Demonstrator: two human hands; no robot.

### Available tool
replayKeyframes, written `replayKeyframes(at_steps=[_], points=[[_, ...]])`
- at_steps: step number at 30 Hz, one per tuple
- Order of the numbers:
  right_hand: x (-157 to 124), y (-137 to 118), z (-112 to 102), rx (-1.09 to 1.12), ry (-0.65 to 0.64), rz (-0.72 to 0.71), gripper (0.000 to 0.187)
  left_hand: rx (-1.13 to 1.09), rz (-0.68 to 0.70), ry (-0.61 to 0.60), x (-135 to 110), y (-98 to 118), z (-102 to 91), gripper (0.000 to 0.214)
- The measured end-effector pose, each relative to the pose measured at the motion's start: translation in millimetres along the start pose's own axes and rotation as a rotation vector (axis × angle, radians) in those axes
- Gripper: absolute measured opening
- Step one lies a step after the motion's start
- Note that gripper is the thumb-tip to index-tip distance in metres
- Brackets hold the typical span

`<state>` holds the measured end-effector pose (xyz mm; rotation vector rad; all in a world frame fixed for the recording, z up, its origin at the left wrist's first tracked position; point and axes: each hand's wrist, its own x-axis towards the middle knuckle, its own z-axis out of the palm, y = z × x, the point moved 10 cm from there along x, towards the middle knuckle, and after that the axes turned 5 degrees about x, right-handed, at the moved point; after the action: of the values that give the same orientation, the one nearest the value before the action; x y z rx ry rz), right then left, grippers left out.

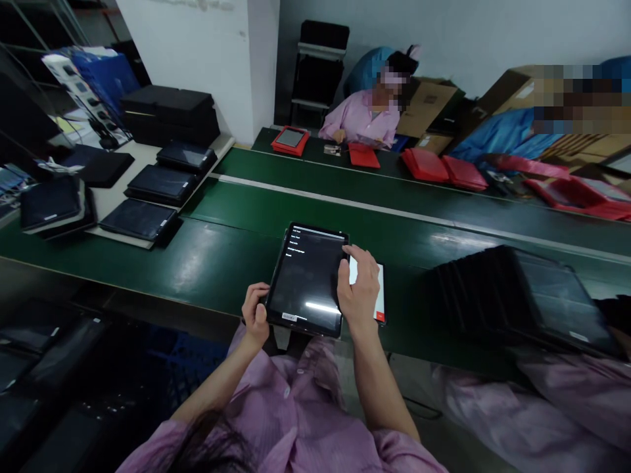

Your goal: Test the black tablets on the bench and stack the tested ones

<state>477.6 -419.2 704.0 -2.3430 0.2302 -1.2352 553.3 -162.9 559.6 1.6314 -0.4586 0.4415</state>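
Observation:
A black tablet (308, 282) lies in front of me at the near edge of the green bench, its dark screen lit with a short white text menu at the top left. My left hand (255, 318) is at the tablet's lower left edge, fingers curled against it. Over the right edge of the screen reaches my right hand (359, 286), its fingers extended and nothing held in them. Partly under that hand, to the right of the tablet, a second device (380, 289) shows a bright white screen with a red patch at the bottom.
Stacked black tablets (140, 218) stand on a pale board at left. Another tablet stack (557, 302) leans at right, beside a person's sleeve. Across the green bench (221, 256), a person in pink (362, 118) sits by red cases (426, 164). More tablets (64, 355) lie low at left.

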Motion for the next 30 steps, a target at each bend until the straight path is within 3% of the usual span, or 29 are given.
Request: replayKeyframes(at_steps=[7,12,24,30], points=[[-5,8,-4,-0.061,0.054,0.104,0.025,0.012,0.0,0.006,1,2,-0.8,0.048],[-8,17,0,-0.05,0.003,0.185,0.041,0.034,-0.01,0.0,0,2,-0.4,0.05],[-7,19,2,-0.034,-0.032,0.204,0.047,0.013,-0.01,0.016,1,3,-1.3,0.049],[0,4,20,0.078,-0.24,0.06,0.051,-0.031,0.005,0.019,1,3,-1.1,0.046]])
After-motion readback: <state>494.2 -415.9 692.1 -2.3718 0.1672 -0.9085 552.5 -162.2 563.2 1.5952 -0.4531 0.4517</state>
